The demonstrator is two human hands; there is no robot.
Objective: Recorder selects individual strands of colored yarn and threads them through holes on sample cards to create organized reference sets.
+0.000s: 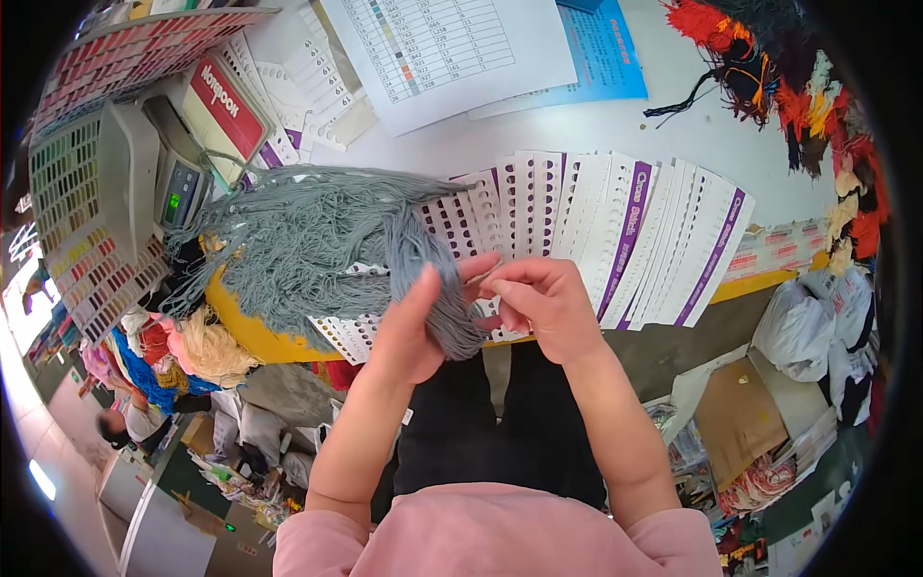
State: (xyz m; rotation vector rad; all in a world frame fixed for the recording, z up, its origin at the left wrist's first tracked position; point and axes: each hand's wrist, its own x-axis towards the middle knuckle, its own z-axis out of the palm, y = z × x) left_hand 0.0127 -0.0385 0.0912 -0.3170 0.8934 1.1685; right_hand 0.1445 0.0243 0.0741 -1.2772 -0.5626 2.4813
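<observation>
A hank of blue-grey embroidery thread (425, 260) hangs over my left hand (409, 327), held between the thumb and the fingers. My right hand (550, 306) is right beside it, thumb and forefinger pinched together close to the left fingertips. What lies in that pinch is too small to make out. To the left spreads a large loose pile of the same grey thread (298, 226). Beneath and to the right of the hands, white thread cards with punched holes and purple bands (625, 240) are fanned out in an overlapping row.
Printed sheets (452, 58) lie at the back of the table, with a red notebook (226, 115) to their left. A scale with a green display (178, 197) and colour charts (72, 183) stand at the left. Red, black and orange threads (740, 58) lie far right. Plastic bags (798, 327) sit below.
</observation>
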